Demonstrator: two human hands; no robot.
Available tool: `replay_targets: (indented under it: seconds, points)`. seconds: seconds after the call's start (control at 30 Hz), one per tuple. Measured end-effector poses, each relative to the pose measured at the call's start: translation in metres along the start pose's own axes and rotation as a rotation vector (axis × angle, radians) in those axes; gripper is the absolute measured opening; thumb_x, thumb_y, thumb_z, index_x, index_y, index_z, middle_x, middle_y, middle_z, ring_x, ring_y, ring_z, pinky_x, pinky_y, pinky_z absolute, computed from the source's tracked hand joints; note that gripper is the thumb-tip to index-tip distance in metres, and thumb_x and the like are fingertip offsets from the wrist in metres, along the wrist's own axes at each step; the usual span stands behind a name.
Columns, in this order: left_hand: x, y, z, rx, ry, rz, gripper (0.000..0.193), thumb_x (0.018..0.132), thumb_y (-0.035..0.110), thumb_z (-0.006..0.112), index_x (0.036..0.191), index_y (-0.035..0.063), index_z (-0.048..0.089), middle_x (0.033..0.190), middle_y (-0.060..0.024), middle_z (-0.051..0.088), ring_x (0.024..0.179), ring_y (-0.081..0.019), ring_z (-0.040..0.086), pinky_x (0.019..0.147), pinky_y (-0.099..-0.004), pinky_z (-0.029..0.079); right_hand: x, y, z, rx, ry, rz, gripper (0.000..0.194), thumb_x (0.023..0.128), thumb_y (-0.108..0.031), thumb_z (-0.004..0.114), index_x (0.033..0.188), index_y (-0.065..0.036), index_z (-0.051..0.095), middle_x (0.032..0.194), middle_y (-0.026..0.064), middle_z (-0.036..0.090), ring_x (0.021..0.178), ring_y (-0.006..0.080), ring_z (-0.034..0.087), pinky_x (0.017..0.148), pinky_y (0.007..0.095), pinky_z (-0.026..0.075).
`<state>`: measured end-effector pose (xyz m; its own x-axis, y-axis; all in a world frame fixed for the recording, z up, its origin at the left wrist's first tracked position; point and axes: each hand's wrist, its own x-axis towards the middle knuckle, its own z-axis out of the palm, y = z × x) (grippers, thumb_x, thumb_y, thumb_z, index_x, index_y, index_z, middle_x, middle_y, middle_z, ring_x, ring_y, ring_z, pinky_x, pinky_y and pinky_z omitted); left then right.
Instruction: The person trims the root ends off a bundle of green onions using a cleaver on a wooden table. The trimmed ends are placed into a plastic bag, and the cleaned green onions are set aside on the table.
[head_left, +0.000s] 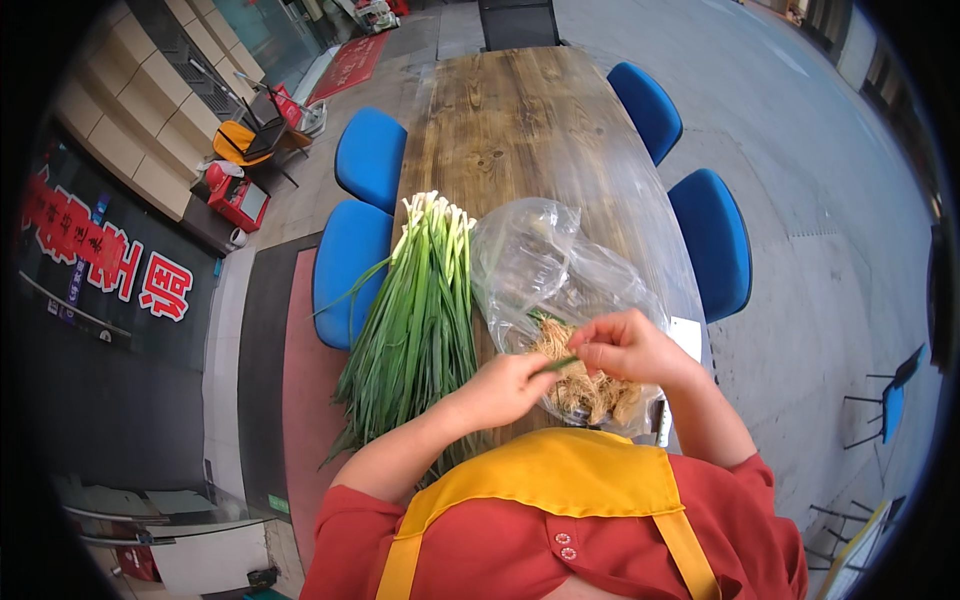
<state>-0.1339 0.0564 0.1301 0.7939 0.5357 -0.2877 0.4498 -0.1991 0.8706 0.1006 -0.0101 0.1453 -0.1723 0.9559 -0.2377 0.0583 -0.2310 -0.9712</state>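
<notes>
My left hand (510, 382) holds a short green stalk (561, 364), its end poking out past the thumb. At that end, the thumb and bent fingers of my right hand (626, 349) pinch the stalk; the exact contact is small and partly hidden. Beneath both hands, a heap of pale, stringy roots (592, 394) rests on a clear plastic bag (532, 255). A bit of green leaf shows at the heap's far side. Left of the bag lies a large bundle of scallions or similar green stalks (420, 300), white ends pointing away and dark leaves towards me.
A long wooden table (517, 127) carries everything. Blue chairs (371, 157) stand along both sides, with a black chair (517, 22) at the far end. White paper (685, 337) lies by the right edge. A red toolbox-like container (240, 202) sits on the floor at left.
</notes>
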Motion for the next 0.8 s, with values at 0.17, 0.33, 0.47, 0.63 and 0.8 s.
replay_targets:
  seconds: [0.17, 0.33, 0.47, 0.63, 0.8]
  points:
    - [-0.039, -0.025, -0.07, -0.185, 0.357, -0.297, 0.024, 0.101, 0.024, 0.059, 0.1, 0.0012, 0.065, 0.066, -0.0002, 0.056, 0.057, -0.0085, 0.052, 0.051, -0.0256, 0.043, 0.052, 0.081, -0.048, -0.044, 0.233, 0.177, 0.032, 0.097, -0.025, 0.064, 0.109, 0.004, 0.068, 0.084, 0.0086, 0.071, 0.064, 0.0139, 0.067, 0.06, 0.0279, 0.053]
    - [-0.027, -0.074, -0.148, -0.131, 0.587, -0.513, 0.027, 0.106, 0.025, 0.045, 0.106, 0.0013, 0.058, 0.064, -0.0033, 0.056, 0.043, -0.0108, 0.05, 0.036, -0.0282, 0.042, 0.101, 0.194, -0.056, -0.606, 0.321, 0.359, 0.026, 0.089, -0.021, 0.065, 0.103, -0.002, 0.074, 0.092, 0.0151, 0.075, 0.082, 0.0258, 0.072, 0.075, 0.0375, 0.057]
    - [0.021, -0.135, -0.191, 0.163, 0.658, -0.509, 0.03, 0.105, 0.023, 0.047, 0.096, -0.0034, 0.057, 0.062, -0.0071, 0.057, 0.04, -0.0162, 0.053, 0.035, -0.0328, 0.043, 0.128, 0.224, -0.033, -0.682, 0.419, 0.357, 0.021, 0.086, -0.018, 0.062, 0.095, -0.006, 0.077, 0.094, 0.0201, 0.073, 0.09, 0.0378, 0.07, 0.082, 0.0439, 0.056]
    - [0.072, -0.177, -0.212, 0.704, 0.783, -0.319, 0.037, 0.098, 0.026, 0.059, 0.114, -0.0074, 0.06, 0.087, -0.0223, 0.067, 0.084, -0.0357, 0.069, 0.076, -0.0461, 0.056, 0.183, 0.228, 0.0, -0.813, 0.328, 0.278, 0.02, 0.084, -0.018, 0.061, 0.094, -0.008, 0.075, 0.095, 0.0204, 0.072, 0.093, 0.0395, 0.068, 0.083, 0.0464, 0.055]
    - [0.068, -0.128, -0.139, 0.927, 0.869, 0.063, 0.037, 0.088, 0.018, 0.066, 0.119, -0.0034, 0.062, 0.113, -0.0249, 0.064, 0.106, -0.0398, 0.062, 0.093, -0.0457, 0.05, 0.211, 0.239, 0.024, -1.121, 0.211, 0.169, 0.027, 0.084, -0.018, 0.062, 0.107, -0.01, 0.073, 0.117, 0.0142, 0.069, 0.112, 0.0304, 0.065, 0.091, 0.0457, 0.05]
